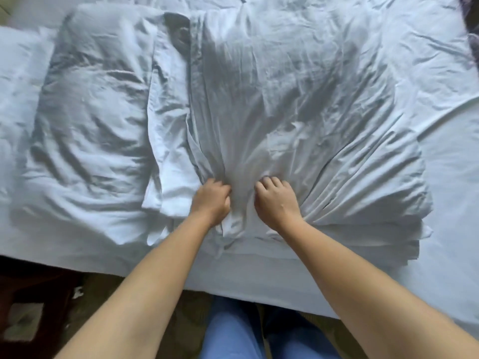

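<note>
White cloth (272,99) lies spread and wrinkled at frame centre on the bed (445,156), near edge bunched. Left hand (211,200) and right hand (276,203) both have fingers curled, clamped on that bunched edge, close together. Pillow (88,112) at left, folded white pile (171,151) between it and the cloth

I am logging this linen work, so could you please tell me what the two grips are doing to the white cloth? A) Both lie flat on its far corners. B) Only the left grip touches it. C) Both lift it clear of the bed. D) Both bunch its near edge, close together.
D: the left grip and the right grip both curl fingers into the near edge of the white cloth, side by side.
</note>
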{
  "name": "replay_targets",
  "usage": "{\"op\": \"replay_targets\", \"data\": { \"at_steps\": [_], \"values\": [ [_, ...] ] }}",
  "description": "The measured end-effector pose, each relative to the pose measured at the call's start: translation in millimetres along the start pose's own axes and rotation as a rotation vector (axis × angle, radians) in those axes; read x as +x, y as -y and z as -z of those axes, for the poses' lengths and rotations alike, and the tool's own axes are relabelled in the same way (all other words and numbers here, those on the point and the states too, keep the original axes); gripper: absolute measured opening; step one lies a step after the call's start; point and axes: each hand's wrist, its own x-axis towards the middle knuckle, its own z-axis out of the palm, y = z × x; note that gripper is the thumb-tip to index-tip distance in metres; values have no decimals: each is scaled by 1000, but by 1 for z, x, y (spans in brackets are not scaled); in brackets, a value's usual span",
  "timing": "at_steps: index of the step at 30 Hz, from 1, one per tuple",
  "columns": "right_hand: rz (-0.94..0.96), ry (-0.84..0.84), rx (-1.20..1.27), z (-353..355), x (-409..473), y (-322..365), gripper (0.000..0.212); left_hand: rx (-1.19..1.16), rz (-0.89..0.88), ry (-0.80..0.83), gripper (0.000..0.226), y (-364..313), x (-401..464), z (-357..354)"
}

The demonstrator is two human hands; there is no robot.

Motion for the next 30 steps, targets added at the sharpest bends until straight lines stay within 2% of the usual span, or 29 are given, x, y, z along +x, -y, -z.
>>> {"op": "replay_targets", "data": {
  "at_steps": [1, 2, 4, 6, 8, 10, 12, 14, 15, 17, 19, 22, 24, 27, 30],
  "values": [
    [7, -24, -27, 5, 10, 3, 33, 93, 0, -96, 51, 5, 4, 12],
    [11, 17, -33, 10, 18, 5, 48, 173, 37, -112, 48, 11, 6, 22],
    [31, 183, -64, 16, 27, 5, 65, 229, 186, 88, 65, 26, 6, 29],
    [54, 434, -125, 20, 32, 5, 63, 238, 246, 377, 73, 39, 0, 32],
    [73, 530, -151, 29, 35, 12, 54, 214, 221, 504, 76, 46, -8, 34],
    [44, 469, -43, 40, 47, 23, 42, 13, 253, 435, 68, 49, -9, 47],
    [49, 364, 57, 50, 64, 37, 38, -159, 317, 230, 59, 53, -5, 70],
    [78, 307, 100, 57, 82, 53, 39, -108, 315, 51, 55, 63, -1, 94],
    [93, 292, 115, 59, 91, 61, 41, -61, 310, 17, 55, 73, 2, 102],
    [114, 272, 129, 62, 110, 79, 49, -16, 312, 48, 58, 95, 9, 110],
    [118, 321, 132, 60, 128, 94, 58, -106, 329, 89, 65, 119, 17, 107],
    [33, 550, 146, 34, 146, 107, 60, -402, 409, -19, 62, 150, 33, 93],
    [7, 642, 88, 17, 146, 106, 59, -491, 410, -37, 55, 158, 40, 86],
    [-67, 693, 60, -4, 156, 113, 60, -430, 298, 130, 54, 182, 56, 79],
    [-139, 745, 48, -5, 168, 119, 64, -380, 220, 263, 67, 199, 72, 80]
  ]
}}
